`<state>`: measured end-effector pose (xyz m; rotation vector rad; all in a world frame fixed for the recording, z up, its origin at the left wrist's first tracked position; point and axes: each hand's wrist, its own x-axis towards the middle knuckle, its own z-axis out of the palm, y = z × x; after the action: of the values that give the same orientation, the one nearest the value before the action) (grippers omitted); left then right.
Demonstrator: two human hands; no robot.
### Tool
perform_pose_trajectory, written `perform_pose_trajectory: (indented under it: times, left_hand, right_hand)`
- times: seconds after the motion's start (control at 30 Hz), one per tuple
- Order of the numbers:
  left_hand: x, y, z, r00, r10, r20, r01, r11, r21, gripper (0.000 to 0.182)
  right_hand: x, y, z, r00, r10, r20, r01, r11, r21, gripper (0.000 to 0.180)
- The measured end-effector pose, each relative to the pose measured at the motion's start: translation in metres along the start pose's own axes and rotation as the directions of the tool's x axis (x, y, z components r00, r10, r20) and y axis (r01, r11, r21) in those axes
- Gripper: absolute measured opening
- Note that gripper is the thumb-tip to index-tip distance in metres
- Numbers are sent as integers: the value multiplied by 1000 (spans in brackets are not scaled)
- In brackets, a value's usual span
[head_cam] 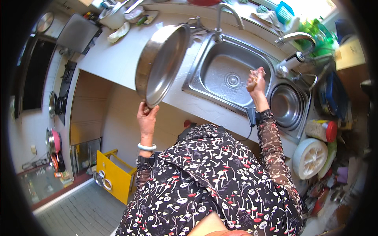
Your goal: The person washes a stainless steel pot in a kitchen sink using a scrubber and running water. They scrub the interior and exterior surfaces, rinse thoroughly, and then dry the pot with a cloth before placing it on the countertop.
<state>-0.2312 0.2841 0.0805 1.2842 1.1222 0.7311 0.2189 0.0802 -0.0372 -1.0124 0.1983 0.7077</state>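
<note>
My left hand (146, 121) grips the near rim of a wide, round stainless-steel basin (165, 65). The basin is tipped on its side over the white countertop (115, 62), its hollow facing right. Over the right part of the steel sink (218, 65), my right hand (258, 81) is closed around a small tan and pinkish piece (252, 85); its exact kind is unclear. The sink's floor looks wet around the round drain (232, 80).
Two taps, one curved (229, 7) and one with a white body (291, 63), stand behind the sink. Steel bowls (286, 103) are nested at right. A red-lidded jar (323, 131) sits beyond them. A yellow stool (115, 177) stands on the floor at left.
</note>
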Motion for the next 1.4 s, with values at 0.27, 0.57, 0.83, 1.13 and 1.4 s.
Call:
perform_pose_trajectory:
  times: [0.27, 0.57, 0.83, 1.13, 1.4]
  left_hand:
    - [-3, -10, -4, 999, 22, -47, -24, 999, -30, 28]
    - [54, -10, -39, 998, 60, 33, -60, 998, -8, 28]
    - [117, 9, -111, 974, -66, 218, 55, 997, 58, 31]
    - [116, -17, -115, 852, -376, 364, 407, 913, -11, 58]
    - [115, 3, -132, 742, -535, 403, 585, 811, -2, 54]
  right_hand:
    - [-16, 3, -21, 985, -108, 131, 139, 70, -988, 60]
    - [-55, 55, 29, 887, -280, 368, 326, -184, -927, 51]
    - [-99, 145, 150, 872, -211, 441, 457, 34, -889, 40]
    - [-97, 197, 254, 935, 219, 280, 56, 687, -724, 55]
    - [-92, 204, 277, 933, 222, 283, 83, 633, -770, 22]
